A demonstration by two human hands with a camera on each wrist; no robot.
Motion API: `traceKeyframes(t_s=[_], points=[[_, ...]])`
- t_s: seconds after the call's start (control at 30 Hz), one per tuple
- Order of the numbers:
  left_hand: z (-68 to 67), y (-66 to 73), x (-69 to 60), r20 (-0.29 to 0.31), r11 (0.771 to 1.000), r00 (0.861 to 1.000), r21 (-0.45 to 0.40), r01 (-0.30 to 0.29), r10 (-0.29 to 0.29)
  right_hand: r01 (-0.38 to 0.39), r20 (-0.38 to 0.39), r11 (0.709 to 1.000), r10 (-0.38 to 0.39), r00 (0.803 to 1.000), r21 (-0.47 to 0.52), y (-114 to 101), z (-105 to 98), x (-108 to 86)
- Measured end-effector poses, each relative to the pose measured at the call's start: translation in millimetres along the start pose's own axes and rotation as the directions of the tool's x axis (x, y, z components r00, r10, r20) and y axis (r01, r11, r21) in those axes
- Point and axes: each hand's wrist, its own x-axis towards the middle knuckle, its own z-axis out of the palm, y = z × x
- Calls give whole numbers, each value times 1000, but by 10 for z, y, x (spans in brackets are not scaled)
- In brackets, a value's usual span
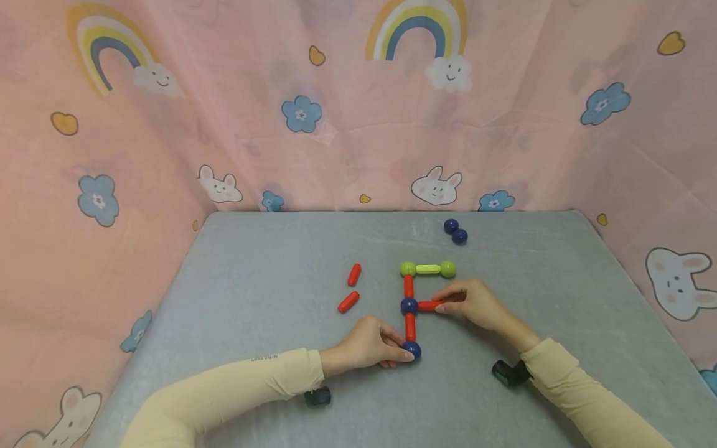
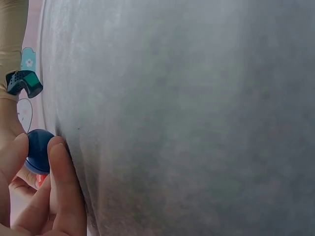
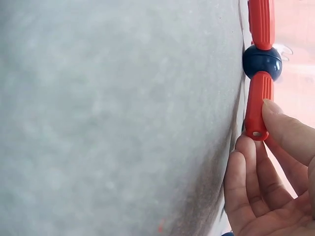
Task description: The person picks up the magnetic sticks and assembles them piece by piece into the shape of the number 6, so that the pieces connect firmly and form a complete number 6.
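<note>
On the table lies a joined figure of rods and balls. My left hand (image 1: 366, 343) pinches the dark blue ball (image 1: 413, 351) at its near end; the left wrist view shows this blue ball (image 2: 40, 150) between thumb and finger. My right hand (image 1: 473, 303) pinches a red rod (image 1: 428, 306) that points right from the middle blue ball (image 1: 409, 306). In the right wrist view that red rod (image 3: 259, 103) touches the ball. Two more red rods run in line above and below the middle ball. At the far end, a yellow-green rod (image 1: 428, 269) links two yellow-green balls.
Two loose red rods, one farther (image 1: 354, 275) and one nearer (image 1: 348, 302), lie left of the figure. Two blue balls (image 1: 455, 231) touch each other near the back edge. Dark wrist devices (image 1: 511, 373) sit beneath both sleeves. A pink patterned curtain (image 1: 347, 149) surrounds the grey table (image 1: 257, 274).
</note>
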Motion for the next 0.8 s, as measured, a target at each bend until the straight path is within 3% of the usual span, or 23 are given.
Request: traceKeyframes(t_s=[0.8], points=[[2,-16,22,6,1000,1000,14,-3,3,-34,53,998,36,998,-46,-59,9,8]])
